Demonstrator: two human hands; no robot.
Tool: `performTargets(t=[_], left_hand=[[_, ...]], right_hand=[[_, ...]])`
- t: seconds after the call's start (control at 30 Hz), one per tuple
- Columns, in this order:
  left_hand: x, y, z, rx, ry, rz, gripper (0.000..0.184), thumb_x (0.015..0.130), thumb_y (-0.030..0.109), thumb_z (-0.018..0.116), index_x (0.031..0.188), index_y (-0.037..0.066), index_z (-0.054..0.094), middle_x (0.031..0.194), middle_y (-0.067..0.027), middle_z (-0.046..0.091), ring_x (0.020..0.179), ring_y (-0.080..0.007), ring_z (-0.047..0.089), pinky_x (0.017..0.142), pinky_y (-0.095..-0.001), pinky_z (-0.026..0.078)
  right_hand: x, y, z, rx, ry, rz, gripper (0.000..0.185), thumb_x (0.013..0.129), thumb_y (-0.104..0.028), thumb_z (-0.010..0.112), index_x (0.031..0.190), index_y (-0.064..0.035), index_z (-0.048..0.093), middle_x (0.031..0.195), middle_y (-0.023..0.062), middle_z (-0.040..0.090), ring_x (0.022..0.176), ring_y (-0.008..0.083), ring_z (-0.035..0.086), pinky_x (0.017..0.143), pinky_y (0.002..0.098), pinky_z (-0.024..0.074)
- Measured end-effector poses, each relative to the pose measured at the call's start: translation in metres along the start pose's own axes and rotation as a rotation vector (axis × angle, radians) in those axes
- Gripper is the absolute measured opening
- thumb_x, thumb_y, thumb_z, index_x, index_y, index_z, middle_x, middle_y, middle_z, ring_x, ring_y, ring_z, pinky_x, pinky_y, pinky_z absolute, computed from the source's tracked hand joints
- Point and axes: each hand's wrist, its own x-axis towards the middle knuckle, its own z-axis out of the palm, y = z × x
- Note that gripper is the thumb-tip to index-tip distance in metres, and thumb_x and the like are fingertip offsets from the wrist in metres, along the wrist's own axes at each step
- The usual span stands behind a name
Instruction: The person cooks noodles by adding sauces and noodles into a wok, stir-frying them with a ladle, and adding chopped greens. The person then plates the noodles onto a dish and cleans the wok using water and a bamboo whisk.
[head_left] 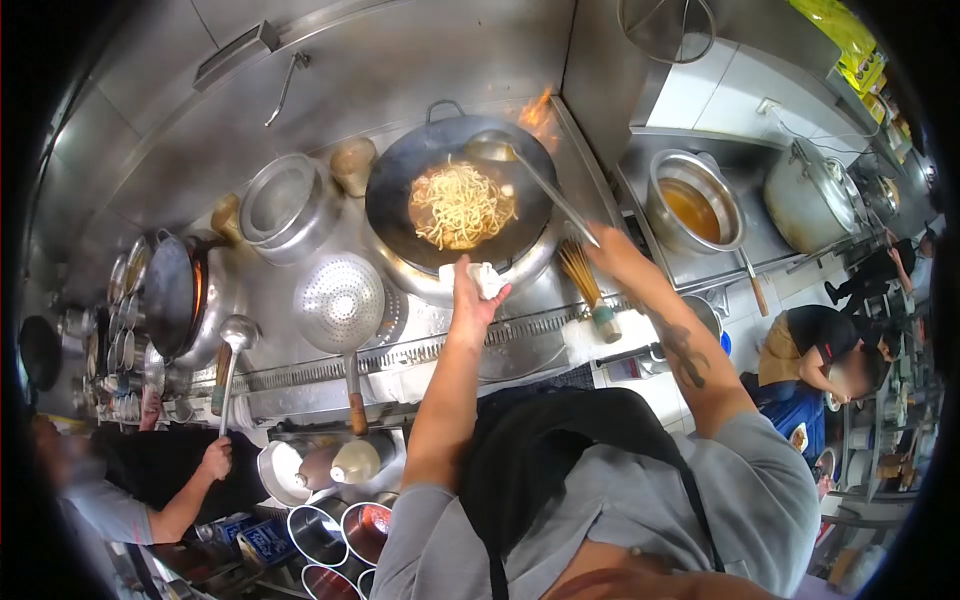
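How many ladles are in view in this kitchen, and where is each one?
2. One ladle is in the person's right hand, its bowl over the wok; the second ladle is in a co-worker's hand at the picture's left. More may be hidden in the background.

1. Here's the steel desk (268,290), a dark wok (388,195) sitting on top!
2. Left of that, a steel pot (285,205) stands!
3. Nearer us, a perforated skimmer (338,305) lies, handle (357,412) towards the front!

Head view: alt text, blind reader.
Noodles cook in a wok, flames at its far right edge. The person's left grip holds a white cloth at the near rim; the right grip holds a ladle over the wok.
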Motion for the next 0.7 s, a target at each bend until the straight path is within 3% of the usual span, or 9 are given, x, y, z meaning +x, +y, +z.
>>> performTargets(t=[0.03,0.07,0.13,0.2,0.3,0.43,0.53,0.63,0.7], left_hand=[[0.001,-0.001,0.000,0.030,0.025,0.040,0.032,0.089,0.044,0.053,0.106,0.017,0.052,0.099,-0.0038,0.054,0.090,-0.0240,0.053,0.078,-0.0464,0.048],[-0.006,0.003,0.005,0.034,0.058,0.022,0.023,0.086,0.029,0.061,0.103,0.018,0.052,0.095,-0.0017,0.055,0.087,-0.0193,0.053,0.072,-0.0403,0.049],[0.011,-0.001,-0.006,-0.007,0.033,-0.007,0.020,0.085,0.026,0.062,0.101,0.018,0.053,0.091,-0.0001,0.055,0.084,-0.0173,0.053,0.066,-0.0374,0.048],[0.019,0.002,-0.007,-0.034,0.028,-0.041,0.017,0.085,0.023,0.062,0.098,0.017,0.054,0.087,0.0008,0.056,0.080,-0.0158,0.054,0.062,-0.0347,0.047],[0.016,0.009,0.001,-0.051,0.062,-0.116,0.009,0.085,0.020,0.060,0.092,0.016,0.055,0.078,0.0011,0.057,0.071,-0.0147,0.054,0.057,-0.0309,0.044],[0.032,0.008,-0.010,-0.024,0.016,-0.129,0.005,0.086,0.017,0.056,0.089,0.014,0.055,0.071,-0.0002,0.056,0.065,-0.0150,0.053,0.052,-0.0303,0.042],[0.038,0.005,-0.008,-0.065,0.029,-0.077,0.004,0.086,0.016,0.054,0.089,0.013,0.056,0.071,-0.0007,0.056,0.064,-0.0148,0.052,0.050,-0.0297,0.041],[0.018,-0.008,-0.015,-0.110,0.018,-0.078,0.005,0.088,0.015,0.053,0.091,0.013,0.056,0.074,-0.0004,0.057,0.064,-0.0147,0.052,0.049,-0.0290,0.041],[-0.033,-0.001,0.019,-0.191,-0.012,-0.102,0.005,0.089,0.015,0.051,0.092,0.013,0.056,0.076,-0.0002,0.057,0.065,-0.0147,0.052,0.050,-0.0287,0.041]], right_hand=[[0.021,-0.001,0.008,0.054,-0.002,0.034,0.037,0.082,-0.012,0.055,0.115,0.0040,0.055,0.100,0.0312,0.061,0.097,0.0432,0.059,0.087,0.0457,0.0461],[0.042,-0.001,0.018,0.109,-0.005,0.071,0.036,0.082,-0.013,0.055,0.114,0.0029,0.055,0.099,0.0306,0.061,0.099,0.0429,0.059,0.087,0.0458,0.0456],[0.082,0.000,0.052,0.153,-0.007,0.194,0.032,0.084,-0.013,0.055,0.111,0.0024,0.057,0.087,0.0254,0.065,0.081,0.0385,0.065,0.074,0.0441,0.0512],[0.098,-0.024,0.066,0.344,-0.115,0.307,0.025,0.085,-0.013,0.055,0.104,0.0025,0.058,0.072,0.0178,0.063,0.058,0.0290,0.063,0.056,0.0397,0.0521],[0.098,-0.030,0.099,0.452,-0.275,0.274,0.025,0.088,-0.014,0.057,0.107,0.0022,0.056,0.066,0.0082,0.056,0.047,0.0155,0.053,0.044,0.0323,0.0440],[0.044,-0.026,0.069,0.169,-0.315,-0.130,0.023,0.087,-0.010,0.052,0.108,0.0004,0.053,0.068,0.0176,0.060,0.058,0.0273,0.063,0.054,0.0377,0.0511],[0.024,-0.004,0.036,-0.348,-0.308,-0.164,0.028,0.087,-0.007,0.048,0.114,0.0009,0.049,0.077,0.0208,0.063,0.069,0.0337,0.065,0.060,0.0410,0.0523],[0.016,-0.031,-0.018,-0.462,-0.324,-0.245,0.032,0.086,-0.007,0.047,0.116,0.0029,0.049,0.086,0.0230,0.063,0.079,0.0379,0.064,0.067,0.0452,0.0523],[0.008,-0.042,-0.036,-0.448,-0.284,-0.246,0.038,0.086,-0.007,0.048,0.122,0.0056,0.047,0.087,0.0244,0.063,0.083,0.0388,0.064,0.073,0.0460,0.0511]])
